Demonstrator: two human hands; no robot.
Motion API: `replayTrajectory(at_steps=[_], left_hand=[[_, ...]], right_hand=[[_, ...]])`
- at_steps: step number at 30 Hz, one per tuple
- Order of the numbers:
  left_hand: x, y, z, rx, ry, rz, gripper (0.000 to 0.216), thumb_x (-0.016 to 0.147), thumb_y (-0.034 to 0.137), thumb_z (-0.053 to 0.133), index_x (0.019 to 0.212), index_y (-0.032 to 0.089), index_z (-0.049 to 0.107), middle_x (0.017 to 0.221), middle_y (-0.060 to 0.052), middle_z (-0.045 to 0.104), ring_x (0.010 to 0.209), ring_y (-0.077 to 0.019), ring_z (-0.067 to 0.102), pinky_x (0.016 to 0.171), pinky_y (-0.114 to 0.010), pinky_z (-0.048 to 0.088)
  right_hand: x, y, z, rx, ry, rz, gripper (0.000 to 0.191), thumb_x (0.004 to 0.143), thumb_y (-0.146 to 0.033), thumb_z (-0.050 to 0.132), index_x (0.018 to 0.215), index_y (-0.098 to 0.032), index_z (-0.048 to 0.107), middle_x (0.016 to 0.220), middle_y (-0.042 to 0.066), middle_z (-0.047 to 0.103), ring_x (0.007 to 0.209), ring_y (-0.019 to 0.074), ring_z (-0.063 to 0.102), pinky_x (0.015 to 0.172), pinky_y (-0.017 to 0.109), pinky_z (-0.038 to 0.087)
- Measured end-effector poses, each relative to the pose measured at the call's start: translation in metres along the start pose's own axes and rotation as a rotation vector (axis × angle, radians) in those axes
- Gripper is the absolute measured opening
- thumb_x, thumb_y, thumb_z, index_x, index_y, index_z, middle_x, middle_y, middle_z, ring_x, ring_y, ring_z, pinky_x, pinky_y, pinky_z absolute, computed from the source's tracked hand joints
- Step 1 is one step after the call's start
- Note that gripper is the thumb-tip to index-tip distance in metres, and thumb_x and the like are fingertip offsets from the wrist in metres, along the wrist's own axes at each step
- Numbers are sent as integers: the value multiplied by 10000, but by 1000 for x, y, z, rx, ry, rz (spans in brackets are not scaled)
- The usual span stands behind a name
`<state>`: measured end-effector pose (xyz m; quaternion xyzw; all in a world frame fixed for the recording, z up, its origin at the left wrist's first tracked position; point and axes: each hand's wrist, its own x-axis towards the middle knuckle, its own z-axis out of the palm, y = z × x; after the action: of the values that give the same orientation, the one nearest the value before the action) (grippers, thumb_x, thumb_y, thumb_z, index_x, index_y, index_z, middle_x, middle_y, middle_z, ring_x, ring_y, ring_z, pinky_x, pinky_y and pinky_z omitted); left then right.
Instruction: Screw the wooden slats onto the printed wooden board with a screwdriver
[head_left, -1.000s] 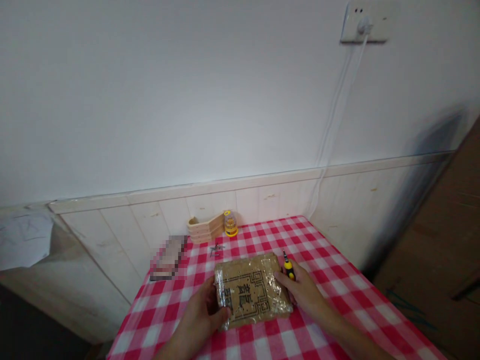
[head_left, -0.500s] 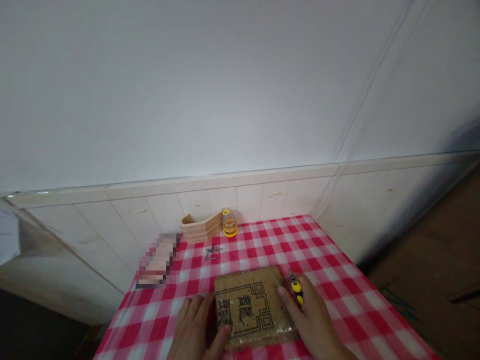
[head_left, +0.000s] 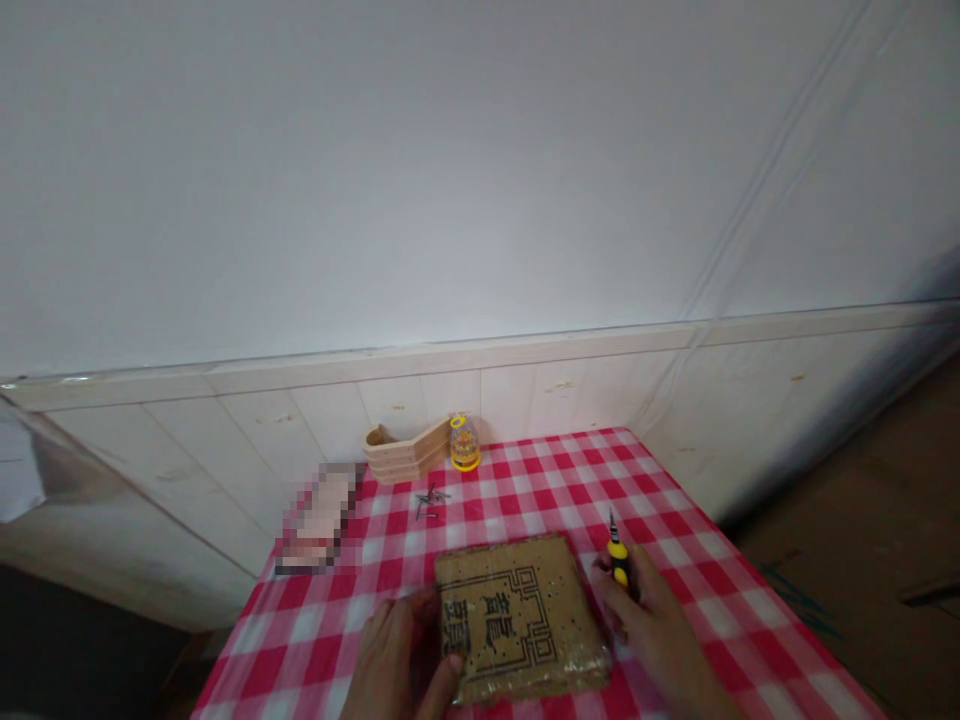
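A flat brown block (head_left: 525, 600), perhaps taped cardboard, lies on the table with dark Chinese characters, a line border and small holes on its top. My left hand (head_left: 401, 650) grips its left edge, thumb on the top face and fingers along the side. Just right of the block, my right hand (head_left: 652, 615) is closed round a yellow and black screwdriver (head_left: 617, 560), whose metal tip points up and away from me. Beyond the block lies a small pile of screws or nails (head_left: 431, 500); which kind I cannot tell.
At the table's back stand a curved light wooden piece (head_left: 397, 460) and a clear case with a yellow base (head_left: 465, 445). A blurred-out flat item (head_left: 321, 520) lies at the left edge. A red-and-white checked cloth (head_left: 555, 480) covers the table, which meets a panelled wall (head_left: 525, 390).
My right hand has come off the block's right edge and moved right with the screwdriver, which now points more upright. My left hand stays on the block.
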<state>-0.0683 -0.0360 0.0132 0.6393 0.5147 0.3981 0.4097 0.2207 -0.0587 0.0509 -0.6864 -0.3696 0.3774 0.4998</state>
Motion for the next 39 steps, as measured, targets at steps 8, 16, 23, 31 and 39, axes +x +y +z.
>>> replayTrajectory(at_steps=[8,16,23,31,39], left_hand=[[-3,-3,-3,33,-43,48,457,831,514,704,1188,232,669,1155,-160,685,1085,-375,603,968,-508,480],[0,-9,-9,16,-15,-4,477,867,571,633,1167,201,633,1116,-151,700,1051,-329,651,931,-467,542],[10,16,-19,-21,11,-66,491,868,631,591,1088,194,639,951,-87,705,858,-254,666,780,-364,548],[30,38,-44,95,-162,-77,355,890,488,564,1051,178,632,933,-68,698,832,-223,639,747,-331,507],[105,60,-85,631,12,188,251,946,330,471,1010,169,653,919,-64,708,789,-193,646,714,-298,496]], right_hand=[[-8,-28,-30,225,-84,85,290,667,-417,740,831,-194,655,656,-6,623,566,169,589,555,310,476],[-40,-5,-51,-219,-23,-165,306,741,-453,692,977,-267,753,982,94,766,919,317,698,802,411,555],[-35,25,-47,-415,13,-260,413,817,-394,600,1190,-243,690,1199,122,747,1096,348,700,950,465,535],[3,18,-44,-657,-176,-304,392,846,-355,510,1180,-213,659,1087,126,776,970,324,738,819,426,544],[15,34,-33,-776,-165,-423,344,905,-366,480,1153,-219,667,958,122,798,822,311,768,701,405,569]])
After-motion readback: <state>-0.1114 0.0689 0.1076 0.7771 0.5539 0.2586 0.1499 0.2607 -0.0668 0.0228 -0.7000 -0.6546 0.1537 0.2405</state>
